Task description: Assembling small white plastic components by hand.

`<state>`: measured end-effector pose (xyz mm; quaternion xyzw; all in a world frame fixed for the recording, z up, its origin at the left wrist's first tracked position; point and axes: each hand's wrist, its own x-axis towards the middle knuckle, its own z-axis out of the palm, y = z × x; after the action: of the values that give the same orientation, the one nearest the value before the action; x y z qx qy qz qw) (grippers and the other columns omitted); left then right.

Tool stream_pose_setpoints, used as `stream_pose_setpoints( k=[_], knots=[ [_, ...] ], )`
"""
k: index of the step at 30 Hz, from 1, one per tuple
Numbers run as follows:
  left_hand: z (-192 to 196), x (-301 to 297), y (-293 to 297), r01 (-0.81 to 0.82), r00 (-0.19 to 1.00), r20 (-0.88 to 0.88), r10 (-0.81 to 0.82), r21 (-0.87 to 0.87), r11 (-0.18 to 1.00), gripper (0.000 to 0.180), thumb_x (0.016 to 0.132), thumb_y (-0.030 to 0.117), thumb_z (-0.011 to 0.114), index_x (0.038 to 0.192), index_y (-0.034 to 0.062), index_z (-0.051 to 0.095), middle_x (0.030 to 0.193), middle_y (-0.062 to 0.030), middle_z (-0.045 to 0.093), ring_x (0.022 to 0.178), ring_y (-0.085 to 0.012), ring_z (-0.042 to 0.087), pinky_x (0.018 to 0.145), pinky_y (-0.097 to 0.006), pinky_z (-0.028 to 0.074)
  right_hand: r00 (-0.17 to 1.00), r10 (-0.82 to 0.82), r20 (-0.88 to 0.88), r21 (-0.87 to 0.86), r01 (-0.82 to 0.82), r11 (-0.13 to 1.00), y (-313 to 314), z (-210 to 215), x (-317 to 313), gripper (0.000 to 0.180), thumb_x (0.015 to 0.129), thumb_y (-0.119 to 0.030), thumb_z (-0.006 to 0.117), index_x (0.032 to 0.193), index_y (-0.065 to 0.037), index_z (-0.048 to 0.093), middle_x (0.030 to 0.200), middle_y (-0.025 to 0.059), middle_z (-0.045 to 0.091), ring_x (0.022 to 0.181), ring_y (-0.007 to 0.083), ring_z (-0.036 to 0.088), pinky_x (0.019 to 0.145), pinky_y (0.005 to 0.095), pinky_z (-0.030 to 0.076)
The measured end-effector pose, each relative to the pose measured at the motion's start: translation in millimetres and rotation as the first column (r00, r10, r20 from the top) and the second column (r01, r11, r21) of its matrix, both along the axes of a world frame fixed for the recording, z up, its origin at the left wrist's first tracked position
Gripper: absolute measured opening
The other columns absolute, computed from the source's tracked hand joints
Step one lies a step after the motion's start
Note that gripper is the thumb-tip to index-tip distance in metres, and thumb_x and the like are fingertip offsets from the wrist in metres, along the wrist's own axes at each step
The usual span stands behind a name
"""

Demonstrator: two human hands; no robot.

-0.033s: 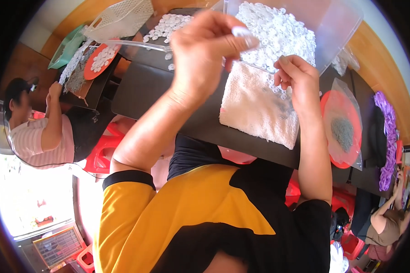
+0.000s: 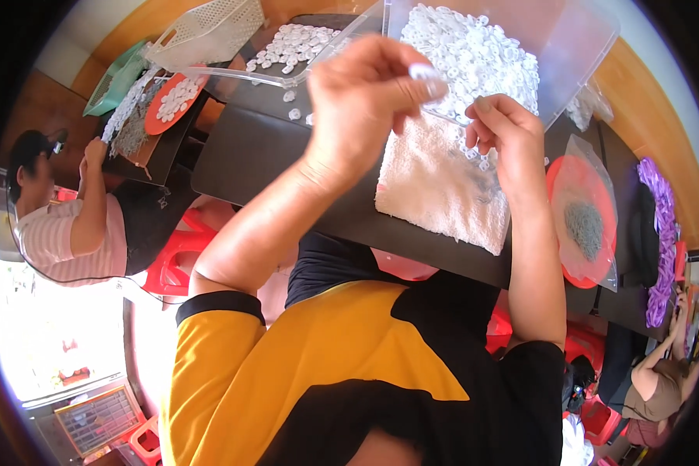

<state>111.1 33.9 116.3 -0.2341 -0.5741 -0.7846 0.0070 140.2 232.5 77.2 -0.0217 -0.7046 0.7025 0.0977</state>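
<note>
My left hand (image 2: 369, 97) is raised over the near side of a clear plastic bin (image 2: 579, 58), thumb and index finger pinched together. A white spot shows at its fingertips; whether it is a small piece or a shiny nail I cannot tell. Lower and to the right, my right hand (image 2: 509, 132) has its fingers curled together above a cream towel (image 2: 435, 186). A few small white ring-like pieces (image 2: 478, 159) show just under its fingertips, either hanging or lying on the towel. The bin holds a heap of similar white pieces (image 2: 474, 58).
Loose white pieces (image 2: 295, 46) lie on the dark table (image 2: 245, 155) at the far left. On the right are a red plate (image 2: 575, 268) with a bag of grey bits and a purple braided bundle (image 2: 662, 241). A co-worker (image 2: 70, 210) sits left, near an orange plate (image 2: 163, 113).
My left hand has shifted a little to the right and toward me, still pinched. My right hand has hardly moved.
</note>
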Motion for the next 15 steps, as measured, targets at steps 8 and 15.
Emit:
stream_pose_setpoints(
  k=[8, 15],
  knots=[
    [-37.1, 15.2, 15.6, 0.056, 0.996, 0.076, -0.05, -0.079, 0.995, 0.02, 0.08, -0.003, 0.072, 0.097, -0.0006, 0.063, 0.078, -0.003, 0.066, 0.065, -0.0056, 0.059, 0.052, -0.019, 0.046, 0.983, 0.161, -0.091, 0.181, -0.143, 0.973, -16.8, 20.3, 16.6, 0.024, 0.092, -0.026, 0.061, 0.086, -0.003, 0.065, 0.07, -0.0009, 0.058, 0.066, 0.0074, 0.053, 0.059, 0.0219, 0.038],
    [-49.1, 14.8, 22.4, 0.084, 0.996, -0.039, -0.086, -0.033, 0.996, 0.023, 0.078, -0.004, 0.073, 0.099, -0.0021, 0.062, 0.084, -0.0055, 0.068, 0.076, -0.008, 0.064, 0.071, -0.022, 0.053, 0.984, 0.161, -0.083, 0.165, -0.145, 0.976, -14.8, 15.2, 12.6, 0.023, 0.089, -0.026, 0.063, 0.083, -0.004, 0.064, 0.069, -0.0017, 0.057, 0.066, 0.0063, 0.051, 0.059, 0.022, 0.038]
  ],
)
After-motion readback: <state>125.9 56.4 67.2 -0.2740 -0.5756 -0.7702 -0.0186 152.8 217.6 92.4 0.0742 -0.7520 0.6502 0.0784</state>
